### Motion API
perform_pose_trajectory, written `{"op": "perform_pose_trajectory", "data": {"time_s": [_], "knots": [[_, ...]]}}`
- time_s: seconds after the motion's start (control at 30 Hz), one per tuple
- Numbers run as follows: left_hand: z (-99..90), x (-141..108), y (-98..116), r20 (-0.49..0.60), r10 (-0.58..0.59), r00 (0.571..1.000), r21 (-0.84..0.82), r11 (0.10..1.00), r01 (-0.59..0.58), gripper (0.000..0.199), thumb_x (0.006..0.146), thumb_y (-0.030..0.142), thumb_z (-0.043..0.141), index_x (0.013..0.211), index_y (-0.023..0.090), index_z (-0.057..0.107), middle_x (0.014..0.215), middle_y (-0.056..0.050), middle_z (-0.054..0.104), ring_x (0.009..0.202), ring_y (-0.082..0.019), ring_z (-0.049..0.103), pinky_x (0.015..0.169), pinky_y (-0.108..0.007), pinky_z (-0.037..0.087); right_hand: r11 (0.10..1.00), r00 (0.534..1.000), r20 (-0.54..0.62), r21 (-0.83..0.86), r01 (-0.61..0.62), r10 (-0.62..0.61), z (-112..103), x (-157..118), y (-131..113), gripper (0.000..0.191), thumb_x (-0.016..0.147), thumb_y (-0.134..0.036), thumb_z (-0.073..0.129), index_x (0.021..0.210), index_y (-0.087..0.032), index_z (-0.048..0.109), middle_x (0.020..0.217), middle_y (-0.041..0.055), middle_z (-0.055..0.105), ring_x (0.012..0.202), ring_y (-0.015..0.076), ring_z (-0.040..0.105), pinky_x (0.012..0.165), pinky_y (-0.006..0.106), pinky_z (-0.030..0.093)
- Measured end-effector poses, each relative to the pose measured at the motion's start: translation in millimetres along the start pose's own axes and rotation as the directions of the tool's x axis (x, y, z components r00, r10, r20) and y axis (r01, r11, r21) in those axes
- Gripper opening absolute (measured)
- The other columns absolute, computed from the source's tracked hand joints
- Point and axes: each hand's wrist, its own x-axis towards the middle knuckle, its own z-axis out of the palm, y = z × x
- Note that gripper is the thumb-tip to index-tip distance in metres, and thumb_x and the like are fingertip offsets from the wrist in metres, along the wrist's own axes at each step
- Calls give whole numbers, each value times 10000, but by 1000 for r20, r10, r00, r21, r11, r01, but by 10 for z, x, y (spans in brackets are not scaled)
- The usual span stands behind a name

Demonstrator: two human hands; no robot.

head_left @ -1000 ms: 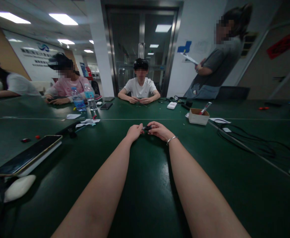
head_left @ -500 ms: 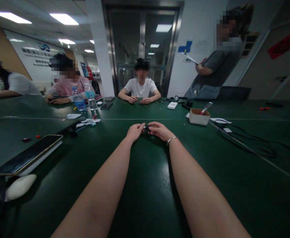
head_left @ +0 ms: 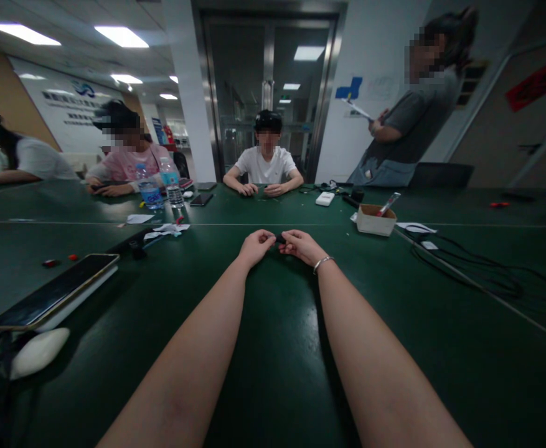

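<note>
Both arms reach forward over the green table (head_left: 273,348). In the fingertips of my right hand (head_left: 304,247), which wears a silver bangle (head_left: 323,264), is a small black object (head_left: 280,239), too small to name. My left hand (head_left: 256,247) is closed in a pinch right beside that object's left end. Its fingers hide whatever lies between them, and I cannot tell whether they grip the object too.
At left lie a phone on a white box (head_left: 58,295) and a white rounded object (head_left: 40,353). Farther off stand water bottles (head_left: 172,186). To the right are an open box (head_left: 375,221) and black cables (head_left: 478,267). A person (head_left: 268,163) sits opposite.
The black object has turned slightly between my fingertips, and a pale shiny bit at its left end no longer shows. Both hands stay nearly in place. The opposite person's hand has shifted slightly.
</note>
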Motion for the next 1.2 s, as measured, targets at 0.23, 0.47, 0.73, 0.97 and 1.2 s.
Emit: {"op": "perform_pose_trajectory", "data": {"time_s": [0.23, 0.47, 0.73, 0.97, 1.2], "knots": [[-3, -19, 21, 14, -18, 1000, -16, 1000, 18, 207, 772, 306, 639, 910, 152, 661, 768, -56, 691, 689, -144, 616, 696, -283, 480, 1000, 1000, -2, -12, 8, -8, 4, 1, 3, 198, 815, -278, 718, 797, -150, 569, 506, -10, 604, 464, 98, 619, 517, 191, 551], [-31, -22, 25, 48, -46, 998, 41, 998, 45, 243, 781, 359, 622, 897, 154, 679, 759, -60, 698, 656, -145, 609, 680, -289, 473, 1000, 1000, 9, -14, 18, -18, -18, 3, 19, 243, 756, -271, 767, 817, -157, 561, 492, -28, 597, 497, 109, 638, 538, 199, 547], [-52, -35, 60, 51, -67, 996, 116, 991, 61, 313, 804, 437, 568, 841, 148, 681, 683, -47, 683, 580, -134, 572, 603, -266, 423, 1000, 1000, 14, -6, 16, -16, -7, -8, 6, 206, 752, -206, 763, 817, -164, 572, 525, -28, 608, 545, 114, 659, 549, 202, 556], [-69, -31, 58, 67, -92, 994, 134, 988, 82, 347, 807, 474, 546, 797, 154, 679, 642, -32, 662, 576, -131, 569, 607, -255, 423, 1000, 999, 31, -8, 13, -13, 0, -21, -12, 203, 745, -177, 762, 825, -162, 576, 561, -23, 620, 569, 113, 661, 562, 201, 554], [-72, -1, 35, 69, -114, 991, 148, 984, 102, 411, 811, 526, 520, 764, 150, 677, 613, -32, 642, 554, -131, 557, 600, -260, 421, 1000, 998, 52, -4, 20, -19, -11, -29, -16, 229, 723, -184, 781, 839, -162, 585, 569, -25, 621, 559, 106, 651, 575, 205, 553]]}}
